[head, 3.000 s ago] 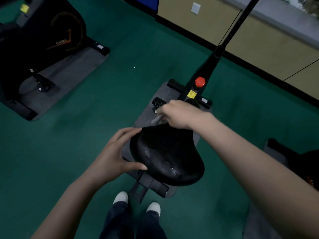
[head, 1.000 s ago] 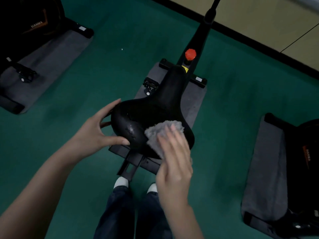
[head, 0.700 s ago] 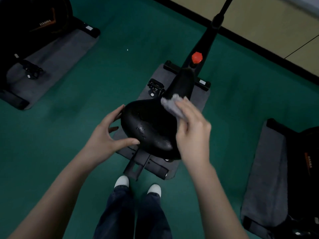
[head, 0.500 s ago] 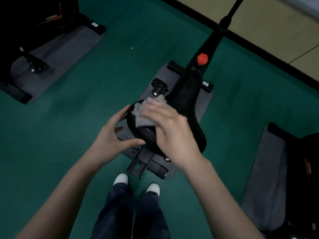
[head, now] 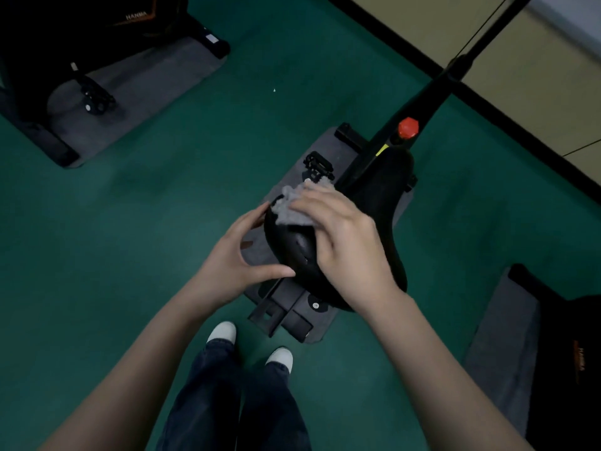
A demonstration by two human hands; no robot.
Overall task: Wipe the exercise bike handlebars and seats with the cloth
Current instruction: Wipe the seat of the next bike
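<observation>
Sweeping leftward since half a second ago, the right hand (head: 344,242) has carried the crumpled grey cloth (head: 291,206) from the middle of the wide black padded bike seat (head: 377,203) out to its far left corner, so the cloth now lies bunched under and just beyond the right fingers (head: 313,203), almost touching the fingertips of the left hand (head: 237,258). The right fingers lie fairly straight and close together, pressing the cloth flat onto the seat rather than pinching it. The left fingers (head: 252,219) are spread in an open C, as in the earlier frames: fingertips against the seat's left edge, thumb extended along its near rim, bracing the seat. A few pale droplets show on the bare patch between the two thumbs, so that near-left part probably needs another pass. To the right of the right fingers the seat's narrow nose runs toward the red round knob (head: 408,127). Judging by this, the seat wipe is well along; the handlebars are out of view.
</observation>
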